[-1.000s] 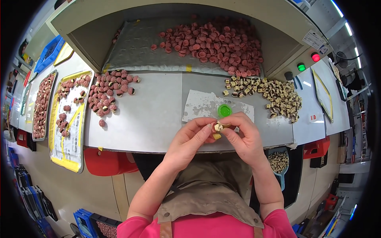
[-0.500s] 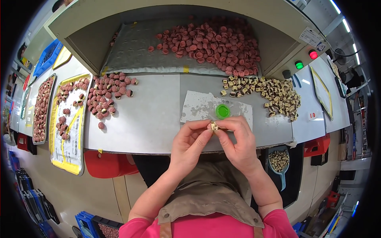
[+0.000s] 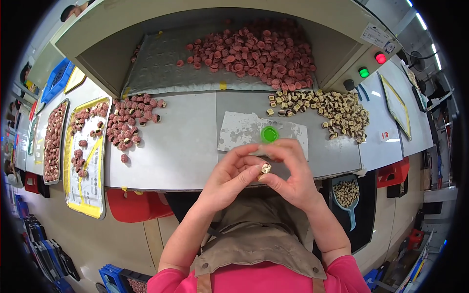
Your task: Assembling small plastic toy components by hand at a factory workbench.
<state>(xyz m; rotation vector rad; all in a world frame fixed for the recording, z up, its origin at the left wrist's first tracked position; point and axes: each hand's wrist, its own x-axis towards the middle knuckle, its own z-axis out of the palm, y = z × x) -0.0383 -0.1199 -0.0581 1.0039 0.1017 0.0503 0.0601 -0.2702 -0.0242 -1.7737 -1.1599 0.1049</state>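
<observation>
My left hand pinches a small cream-and-dark cube between thumb and fingers, over the table's front edge. A little pinkish colour shows beside the cube; whether it is a cup is too small to tell. My right hand curves around from the other side. Its thumb tip lies just below the cube, and its index finger arches above, apart from the thumb. Beyond my fingers a round green dish stands on a pale, stained sheet. A heap of similar cubes lies to the right.
Ridged pink cups are piled on a grey cloth under the hood. Filled pink balls lie at left, beside a yellow-taped tray and a fuller tray. A blue scoop of bits sits below right, near a red stool.
My right index finger has lifted off the cube and opened away from the thumb. The cube has turned and dropped slightly nearer to me, still at my left fingertips. The view has shifted slightly.
</observation>
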